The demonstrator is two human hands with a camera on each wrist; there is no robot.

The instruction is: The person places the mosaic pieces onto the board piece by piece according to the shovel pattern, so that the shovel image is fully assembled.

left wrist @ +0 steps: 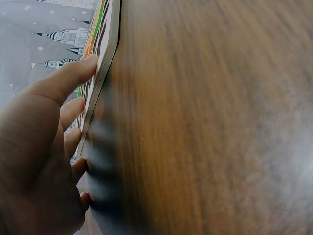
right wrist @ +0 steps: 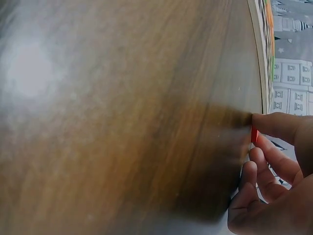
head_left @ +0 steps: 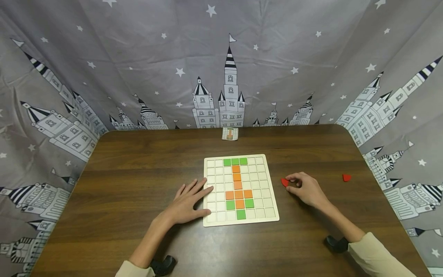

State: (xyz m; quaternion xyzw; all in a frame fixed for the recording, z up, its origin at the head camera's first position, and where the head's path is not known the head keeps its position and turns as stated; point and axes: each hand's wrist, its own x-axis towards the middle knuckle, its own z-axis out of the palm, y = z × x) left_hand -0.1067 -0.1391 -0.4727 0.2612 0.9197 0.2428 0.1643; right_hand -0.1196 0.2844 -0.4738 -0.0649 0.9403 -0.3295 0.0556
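Note:
A cream grid board lies on the table, its recessed squares partly filled with orange tiles and green tiles. My left hand has its fingers spread, with thumb and fingertips over the board's left edge. In the left wrist view, the thumb lies along the board's side. To the right of the board, my right hand pinches a small flat red piece between thumb and fingers, close over the table. The right wrist view shows only a sliver of this red piece; the fingers hide the rest.
A second red piece lies farther right on the brown wooden table. At the back edge, a small picture card shows a grid pattern. Behind the table hangs a grey curtain printed with castles and stars.

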